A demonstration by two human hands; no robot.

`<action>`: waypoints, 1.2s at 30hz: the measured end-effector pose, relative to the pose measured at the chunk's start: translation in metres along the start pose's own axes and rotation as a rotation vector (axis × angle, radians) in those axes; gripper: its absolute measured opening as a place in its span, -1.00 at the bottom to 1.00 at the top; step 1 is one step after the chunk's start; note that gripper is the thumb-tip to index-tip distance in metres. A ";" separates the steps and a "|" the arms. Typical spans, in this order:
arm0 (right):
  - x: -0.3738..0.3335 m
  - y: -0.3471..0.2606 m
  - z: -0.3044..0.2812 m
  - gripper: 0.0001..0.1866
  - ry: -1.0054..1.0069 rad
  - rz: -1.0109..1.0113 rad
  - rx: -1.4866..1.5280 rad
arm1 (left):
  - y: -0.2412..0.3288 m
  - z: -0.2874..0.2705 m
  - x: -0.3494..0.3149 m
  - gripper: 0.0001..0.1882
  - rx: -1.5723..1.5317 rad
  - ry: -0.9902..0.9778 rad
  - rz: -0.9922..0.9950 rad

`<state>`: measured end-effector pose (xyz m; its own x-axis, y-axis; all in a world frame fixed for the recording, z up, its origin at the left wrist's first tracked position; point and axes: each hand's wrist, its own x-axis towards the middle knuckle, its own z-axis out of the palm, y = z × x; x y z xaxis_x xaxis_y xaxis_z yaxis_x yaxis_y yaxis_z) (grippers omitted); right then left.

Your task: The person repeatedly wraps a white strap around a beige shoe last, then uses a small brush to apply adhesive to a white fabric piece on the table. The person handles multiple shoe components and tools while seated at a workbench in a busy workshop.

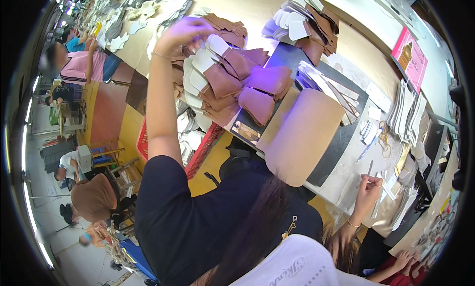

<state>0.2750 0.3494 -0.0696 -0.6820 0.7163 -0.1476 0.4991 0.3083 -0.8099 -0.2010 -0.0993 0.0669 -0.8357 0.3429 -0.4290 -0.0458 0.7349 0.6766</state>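
Note:
My left hand [188,32] reaches far out over piles of flat cut pieces, fingers bent and apart beside a brown stack [227,29]. I see nothing gripped in it, though purple light and blur soften the fingertips. Below it, overlapping brown-and-white pieces [208,71] fan out in rows. More brown pieces [257,105] hang toward the table's near edge. At the right, my right hand [368,188] is closed around a thin grey stick-like tool [370,167], which points up and away over the tabletop.
A curved tan board [307,137] lies at the near edge on a dark mat [341,145]. Another brown-and-white pile [307,26] stands at the back. Bundles of strips [406,113] lie right. A red crate [202,155] holds white pieces below. Other people sit left; a co-worker's hands [403,261] show lower right.

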 end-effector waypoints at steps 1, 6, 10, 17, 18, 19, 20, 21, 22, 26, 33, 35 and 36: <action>0.000 0.001 0.008 -0.87 0.021 -0.028 0.056 | -0.020 -0.016 0.015 -0.68 -0.067 0.184 -0.016; -0.005 -0.012 0.030 -0.88 -0.043 -0.049 0.395 | -0.098 -0.066 0.116 -0.81 -0.092 0.505 0.016; -0.016 -0.033 0.032 -0.79 0.006 -0.018 0.480 | -0.111 -0.073 0.181 -0.63 0.433 0.494 -0.106; -0.025 -0.041 0.020 -0.64 0.174 0.035 0.421 | -0.103 -0.060 0.210 -0.44 0.744 0.355 -0.272; -0.025 -0.042 0.020 -0.63 0.165 -0.026 0.421 | -0.100 -0.059 0.207 -0.45 0.773 0.407 -0.244; -0.024 -0.042 0.020 -0.62 0.191 -0.047 0.419 | -0.097 -0.057 0.202 -0.46 0.802 0.459 -0.216; -0.023 -0.043 0.021 -0.61 0.216 -0.067 0.416 | -0.091 -0.055 0.197 -0.57 0.840 0.500 -0.135; -0.022 -0.044 0.021 -0.60 0.207 -0.061 0.411 | -0.084 -0.053 0.190 -0.61 0.733 0.504 -0.071; -0.022 -0.045 0.021 -0.59 0.200 -0.055 0.407 | -0.075 -0.052 0.181 -0.64 0.626 0.492 -0.011; -0.015 -0.045 0.023 -0.62 0.163 0.030 0.335 | -0.034 -0.025 0.125 -0.74 0.325 0.324 0.193; -0.011 -0.048 0.022 -0.74 0.086 -0.138 0.305 | 0.063 0.044 -0.037 -0.80 0.021 0.156 0.388; -0.012 -0.055 0.019 -0.73 0.104 -0.133 0.298 | 0.082 0.063 -0.088 -0.83 -0.232 0.133 0.460; -0.011 -0.058 0.018 -0.73 0.113 -0.136 0.304 | 0.090 0.073 -0.106 -0.83 -0.396 0.078 0.542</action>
<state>0.2439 0.3127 -0.0308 -0.6597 0.7512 0.0233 0.2136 0.2171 -0.9525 -0.0764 -0.0268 0.1301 -0.8337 0.5482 0.0671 0.2060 0.1958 0.9588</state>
